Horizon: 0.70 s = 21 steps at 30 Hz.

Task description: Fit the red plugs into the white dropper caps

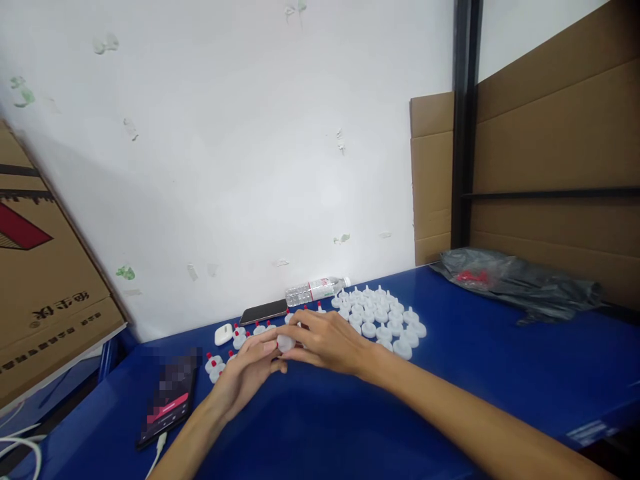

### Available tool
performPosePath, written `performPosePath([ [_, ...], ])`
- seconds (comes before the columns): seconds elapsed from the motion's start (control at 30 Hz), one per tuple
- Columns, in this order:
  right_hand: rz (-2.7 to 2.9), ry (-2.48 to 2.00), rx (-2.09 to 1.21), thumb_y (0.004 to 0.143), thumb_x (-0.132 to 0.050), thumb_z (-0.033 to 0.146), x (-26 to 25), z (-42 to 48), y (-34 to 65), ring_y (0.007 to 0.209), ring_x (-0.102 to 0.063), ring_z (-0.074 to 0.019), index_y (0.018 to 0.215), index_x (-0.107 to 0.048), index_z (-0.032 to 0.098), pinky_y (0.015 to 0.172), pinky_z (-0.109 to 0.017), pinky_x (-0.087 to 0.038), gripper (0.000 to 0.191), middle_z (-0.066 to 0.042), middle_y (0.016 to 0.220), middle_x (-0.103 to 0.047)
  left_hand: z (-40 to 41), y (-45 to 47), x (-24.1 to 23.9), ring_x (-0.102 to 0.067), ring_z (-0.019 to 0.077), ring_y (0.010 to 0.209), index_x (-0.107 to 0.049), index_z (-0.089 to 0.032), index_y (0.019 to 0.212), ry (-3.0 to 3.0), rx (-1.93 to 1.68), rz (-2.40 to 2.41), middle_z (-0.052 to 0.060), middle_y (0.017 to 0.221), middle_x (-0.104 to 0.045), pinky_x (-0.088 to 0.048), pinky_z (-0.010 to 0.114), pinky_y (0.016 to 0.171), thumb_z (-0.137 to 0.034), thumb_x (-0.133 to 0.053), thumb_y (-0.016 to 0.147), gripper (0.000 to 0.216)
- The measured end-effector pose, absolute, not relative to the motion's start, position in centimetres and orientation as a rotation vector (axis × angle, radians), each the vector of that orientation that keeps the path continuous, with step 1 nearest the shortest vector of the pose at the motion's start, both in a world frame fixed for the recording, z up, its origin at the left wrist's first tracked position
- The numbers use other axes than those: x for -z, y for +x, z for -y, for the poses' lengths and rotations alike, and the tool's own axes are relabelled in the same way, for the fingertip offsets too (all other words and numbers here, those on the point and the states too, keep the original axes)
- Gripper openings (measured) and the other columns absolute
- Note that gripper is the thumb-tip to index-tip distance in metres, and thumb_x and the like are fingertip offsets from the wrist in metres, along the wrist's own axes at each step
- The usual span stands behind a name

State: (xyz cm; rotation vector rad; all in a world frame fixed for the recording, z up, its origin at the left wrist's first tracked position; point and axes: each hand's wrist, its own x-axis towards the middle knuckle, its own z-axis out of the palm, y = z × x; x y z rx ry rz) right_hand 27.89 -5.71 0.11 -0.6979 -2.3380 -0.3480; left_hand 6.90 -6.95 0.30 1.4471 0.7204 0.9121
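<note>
In front of me, my right hand grips a translucent white nozzle cap with its spout turned left. My left hand meets it from the other side, its fingertips closed at the small red tip on the spout; the fingers partly hide that tip. Behind and left of my hands stand several white nozzle caps with red tips. To the right is a cluster of white nozzle caps whose spouts are bare, mostly upright.
A clear water bottle lies by the wall, with a dark phone and a white earphone case nearby. A lit phone on a cable lies left. A grey plastic bag rests at right on the blue table.
</note>
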Motion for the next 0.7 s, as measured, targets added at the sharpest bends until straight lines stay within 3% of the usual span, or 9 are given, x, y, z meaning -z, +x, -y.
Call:
performPosePath([
  [0.2,2.318,-0.67,0.354,0.1,-0.043,0.052,0.3,5.8,27.3,0.079,-0.059,-0.0129,0.123,-0.056,0.024,0.056,-0.023,-0.037,0.038,-0.003,0.102,-0.063,6.4,6.4,0.4,-0.058,0.0205,0.082,-0.072,-0.012,0.11,1.525,-0.95,-0.771,0.013,0.093,-0.068,-0.047,0.029,0.071,-0.039,-0.064,0.081,0.04],
  [0.5,2.315,-0.699,0.315,0.1,-0.045,0.045,0.0,6.2,27.3,0.076,-0.059,-0.0126,0.123,-0.058,0.027,0.058,-0.023,-0.037,0.032,-0.003,0.102,-0.062,6.6,6.7,0.2,-0.057,0.0182,0.075,-0.071,-0.011,0.113,1.584,-0.982,-0.805,0.014,0.097,-0.07,-0.045,0.027,0.063,-0.041,-0.068,0.081,0.043],
  [0.7,2.218,-0.817,0.293,0.099,-0.046,0.047,-0.8,5.0,28.5,0.08,-0.061,-0.014,0.111,-0.063,0.02,0.06,-0.024,-0.038,0.034,-0.007,0.107,-0.063,6.2,7.0,0.4,-0.057,0.0187,0.073,-0.069,-0.011,0.112,1.554,-0.989,-0.879,0.016,0.099,-0.067,-0.035,0.021,0.045,-0.06,-0.047,0.089,0.058],
])
